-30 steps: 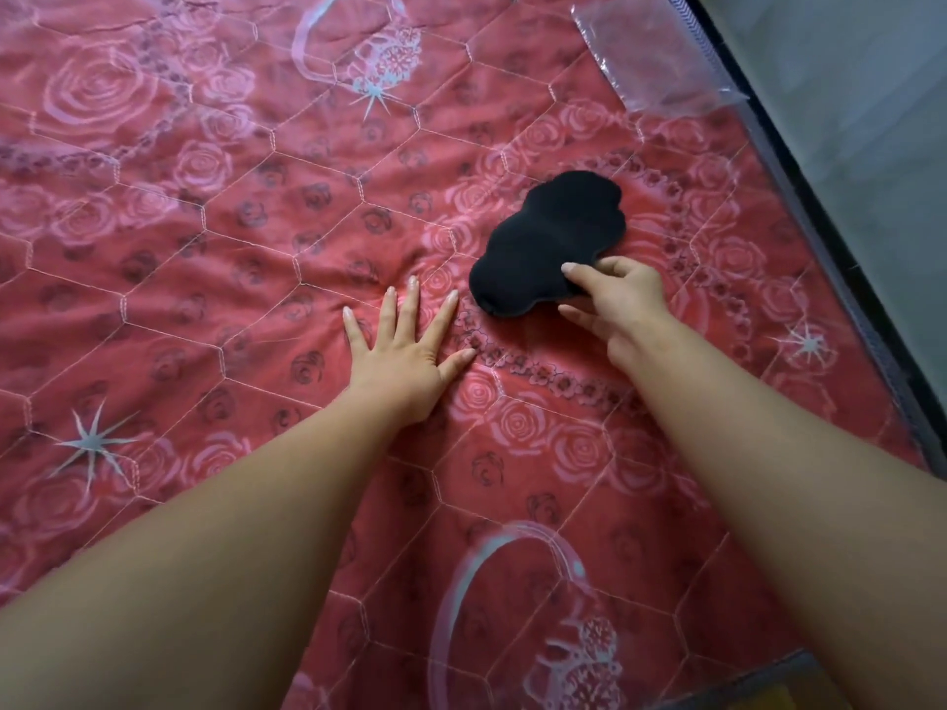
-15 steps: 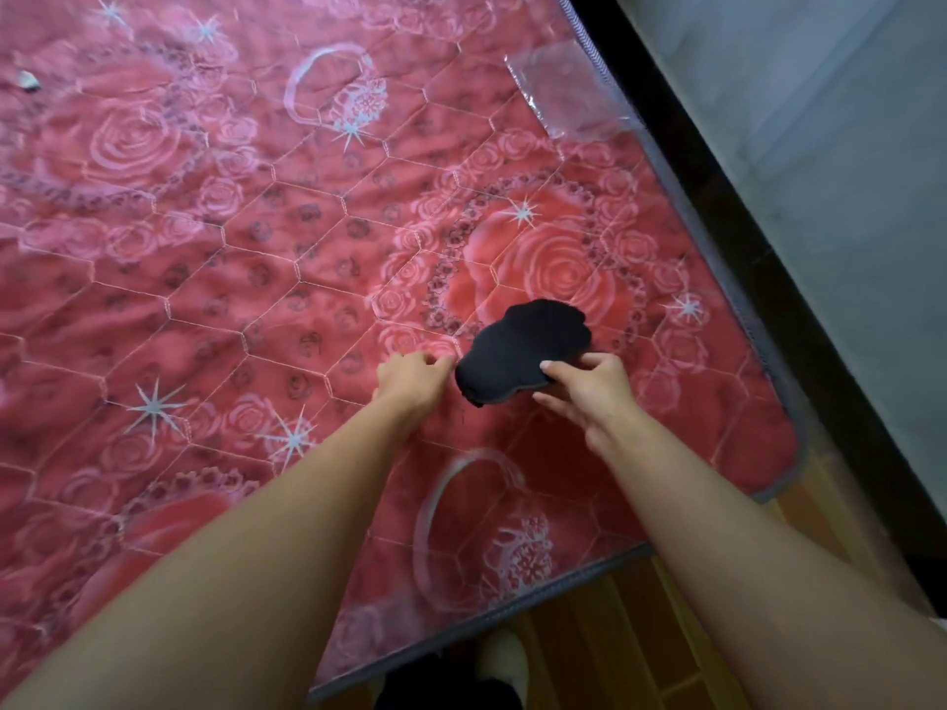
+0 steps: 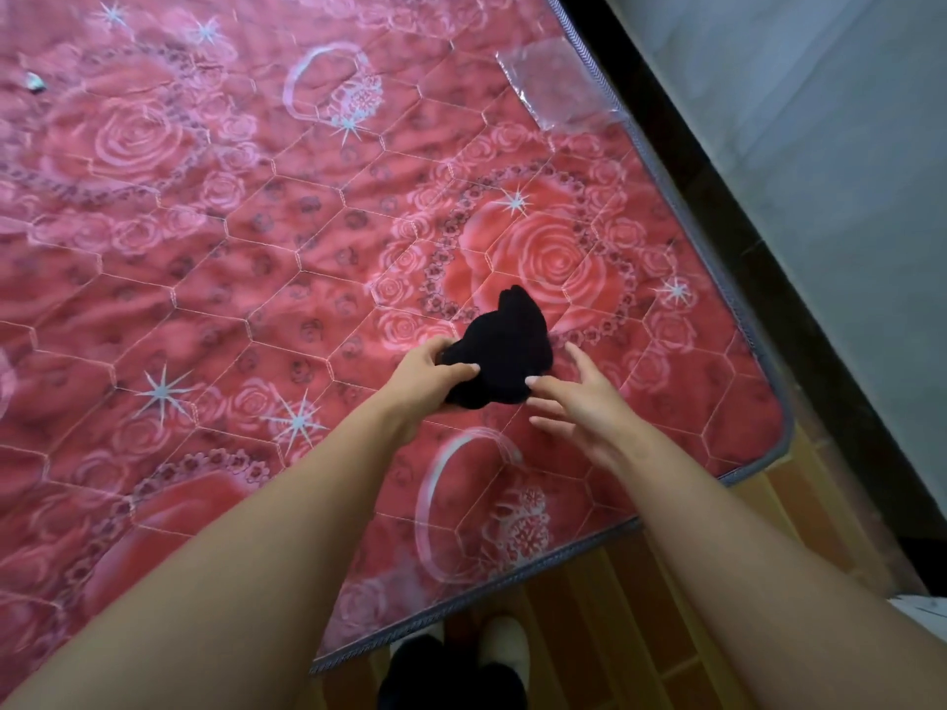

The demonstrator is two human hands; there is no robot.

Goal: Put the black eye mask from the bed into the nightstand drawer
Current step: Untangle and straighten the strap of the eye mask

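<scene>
The black eye mask [image 3: 505,345] is bunched up just above the red rose-patterned bed cover [image 3: 256,258], near the bed's right corner. My left hand [image 3: 428,374] grips its left side, thumb over the fabric. My right hand [image 3: 574,397] is at its right edge with fingers spread, the fingertips touching the mask's lower right. No nightstand or drawer is in view.
A clear plastic bag [image 3: 558,82] lies near the bed's far right edge. A dark frame [image 3: 768,222] and grey wall run along the right. Wooden floor [image 3: 615,632] and my slippered feet [image 3: 461,658] show below the bed's grey-trimmed near edge.
The mask went from lying flat to being gathered and lifted toward the near corner. My left hand moved from flat on the cover onto the mask; my right hand's fingers have loosened and spread.
</scene>
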